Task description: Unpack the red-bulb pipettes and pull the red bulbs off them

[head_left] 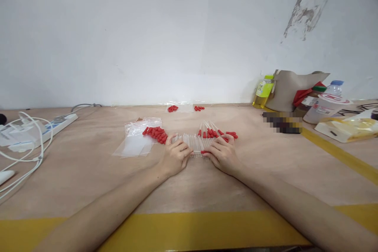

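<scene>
A row of clear thin tubes lies on the wooden table in front of me, several of them with red caps. My left hand rests on the left end of the row, fingers curled over the tubes. At the right end my right hand has its fingers pressed together on the tubes, and a red cap shows at its fingertips. A heap of loose red caps lies just left of the row. More capped tubes fan out behind my right hand.
Clear plastic bags lie left of the caps. A white power strip with cables sits at the far left. Bottles, a beige bag and a packet crowd the right rear. A few red caps lie by the wall. Yellow tape marks the near edge.
</scene>
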